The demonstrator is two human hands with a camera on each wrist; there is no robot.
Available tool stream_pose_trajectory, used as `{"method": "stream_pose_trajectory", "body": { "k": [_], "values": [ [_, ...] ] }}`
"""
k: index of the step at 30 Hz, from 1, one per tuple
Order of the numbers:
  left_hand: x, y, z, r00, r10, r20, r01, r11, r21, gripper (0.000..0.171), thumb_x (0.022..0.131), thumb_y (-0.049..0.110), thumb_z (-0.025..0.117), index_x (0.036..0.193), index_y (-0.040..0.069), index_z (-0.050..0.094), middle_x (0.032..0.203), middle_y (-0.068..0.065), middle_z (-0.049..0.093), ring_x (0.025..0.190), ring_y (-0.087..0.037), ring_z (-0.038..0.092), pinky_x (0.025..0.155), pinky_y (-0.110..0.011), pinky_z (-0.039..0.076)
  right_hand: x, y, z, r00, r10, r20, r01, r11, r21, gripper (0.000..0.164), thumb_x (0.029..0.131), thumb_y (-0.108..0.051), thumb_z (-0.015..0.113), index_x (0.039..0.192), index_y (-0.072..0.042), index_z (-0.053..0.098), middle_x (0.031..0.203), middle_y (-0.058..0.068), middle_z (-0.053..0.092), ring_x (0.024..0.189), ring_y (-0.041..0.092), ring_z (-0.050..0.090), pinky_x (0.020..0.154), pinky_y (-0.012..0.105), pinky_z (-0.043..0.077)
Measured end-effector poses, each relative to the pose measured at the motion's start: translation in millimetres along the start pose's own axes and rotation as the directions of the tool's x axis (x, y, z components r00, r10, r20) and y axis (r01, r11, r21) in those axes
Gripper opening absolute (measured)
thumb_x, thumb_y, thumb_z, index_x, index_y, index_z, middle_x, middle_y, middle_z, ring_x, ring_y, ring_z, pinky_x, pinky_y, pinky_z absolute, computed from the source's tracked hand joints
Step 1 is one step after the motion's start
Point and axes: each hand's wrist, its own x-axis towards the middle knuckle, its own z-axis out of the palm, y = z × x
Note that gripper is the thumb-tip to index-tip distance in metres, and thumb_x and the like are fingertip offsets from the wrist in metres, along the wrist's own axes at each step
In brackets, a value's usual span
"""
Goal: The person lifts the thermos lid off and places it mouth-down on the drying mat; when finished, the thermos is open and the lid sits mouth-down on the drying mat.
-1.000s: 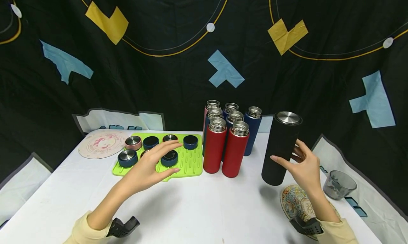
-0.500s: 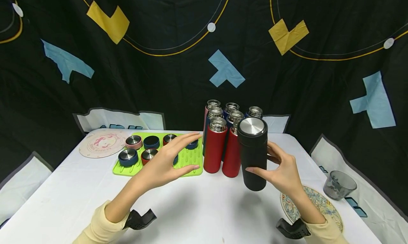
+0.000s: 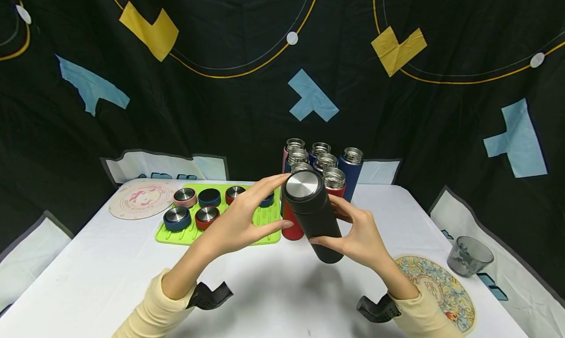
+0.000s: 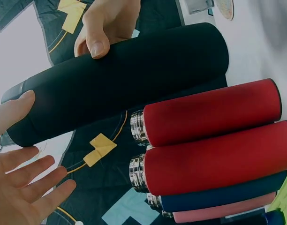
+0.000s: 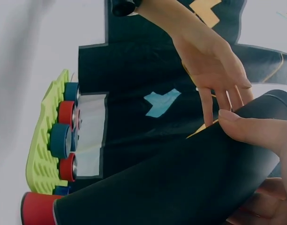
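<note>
A black thermos flask (image 3: 321, 227) with a steel-topped lid (image 3: 302, 185) is held above the table, tilted with its lid end leaning left. My right hand (image 3: 364, 235) grips its body, thumb in front and fingers behind. My left hand (image 3: 240, 222) is at the lid end, thumb and fingers spread apart around it. In the left wrist view the left thumb overlaps the flask (image 4: 134, 79) near its lid, while the other fingers fan out below. Behind the flask stand several lidless bottles, among them a red bottle (image 3: 291, 225) and a blue bottle (image 3: 350, 173).
A green ribbed mat (image 3: 271, 213) at the left bears several lids, including a red lid (image 3: 207, 217) and a dark blue lid (image 3: 177, 219). A pink round mat (image 3: 141, 199) lies at far left. On the right are a patterned round mat (image 3: 454, 289) and a clear glass (image 3: 470, 257).
My right hand has carried the black flask leftward from the right side and tilted it toward the left hand. My left hand has moved right, up to the lid.
</note>
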Motion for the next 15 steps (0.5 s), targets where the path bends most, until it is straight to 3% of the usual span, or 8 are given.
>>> {"method": "stream_pose_trajectory", "body": {
  "k": [6, 11, 15],
  "values": [
    [2.8, -0.7, -1.9, 1.000, -0.021, -0.016, 0.020, 0.997, -0.071, 0.084, 0.077, 0.021, 0.083, 0.148, 0.019, 0.038, 0.145, 0.000, 0.044, 0.130, -0.019, 0.045, 0.100, -0.045, 0.044, 4.8, 1.2, 4.0, 0.999, 0.005, 0.044, -0.005, 1.000, 0.001, 0.076, 0.063, -0.022, 0.092, 0.130, -0.009, 0.059, 0.115, 0.004, 0.068, 0.097, 0.018, 0.067, 0.082, 0.035, 0.056],
    [4.9, -2.2, -3.1, 0.999, 0.031, -0.010, -0.032, 0.993, -0.112, 0.080, 0.075, 0.016, 0.084, 0.144, 0.017, 0.044, 0.141, 0.001, 0.049, 0.124, -0.016, 0.050, 0.098, -0.041, 0.047, 4.7, 3.9, 5.0, 0.994, -0.017, 0.108, 0.018, 1.000, -0.005, 0.075, 0.064, -0.026, 0.092, 0.130, -0.010, 0.059, 0.116, 0.000, 0.067, 0.095, 0.014, 0.066, 0.081, 0.034, 0.056],
    [3.0, -2.9, -5.8, 0.996, 0.076, 0.043, -0.070, 0.991, -0.118, 0.077, 0.075, 0.015, 0.084, 0.143, 0.015, 0.047, 0.142, 0.001, 0.049, 0.128, -0.017, 0.047, 0.100, -0.044, 0.045, 4.5, 6.5, 2.6, 0.986, -0.046, 0.161, 0.050, 0.998, -0.025, 0.076, 0.061, -0.026, 0.093, 0.128, -0.009, 0.061, 0.114, -0.001, 0.067, 0.090, 0.011, 0.066, 0.080, 0.032, 0.056]
  ]
}}
